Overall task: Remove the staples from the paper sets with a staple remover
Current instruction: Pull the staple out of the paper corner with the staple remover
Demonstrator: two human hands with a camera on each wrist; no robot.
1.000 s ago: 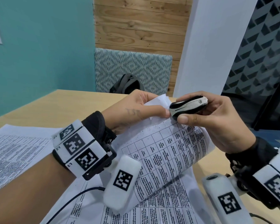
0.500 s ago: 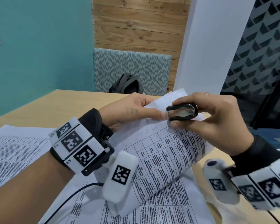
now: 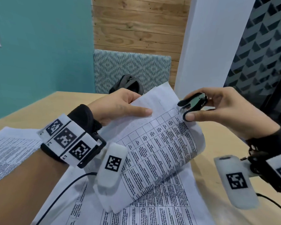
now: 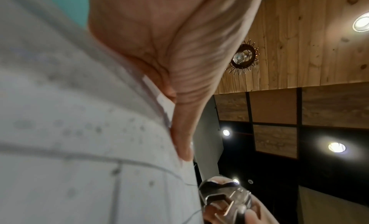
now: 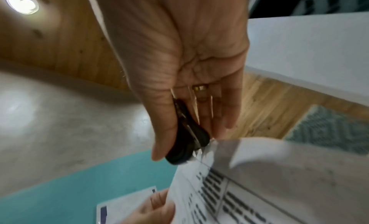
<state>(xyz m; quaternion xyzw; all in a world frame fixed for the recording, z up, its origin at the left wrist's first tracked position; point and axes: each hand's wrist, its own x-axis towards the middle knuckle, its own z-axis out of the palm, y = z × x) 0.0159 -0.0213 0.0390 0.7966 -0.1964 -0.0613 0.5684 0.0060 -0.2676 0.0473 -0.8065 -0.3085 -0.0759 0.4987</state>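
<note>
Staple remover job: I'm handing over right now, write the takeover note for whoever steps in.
Left hand: holds the lifted paper set near its top edge, thumb on top.
Right hand: pinches the staple remover, its tip at the set's top right corner.
More printed sheets lie flat on the table.
Done: cannot tell if this staple is out.
Left: check the corner, then the other sets.

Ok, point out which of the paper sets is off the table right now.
The table-printed paper set that the left hand grips, its corner at the staple remover. The other sheets lie flat.
</note>
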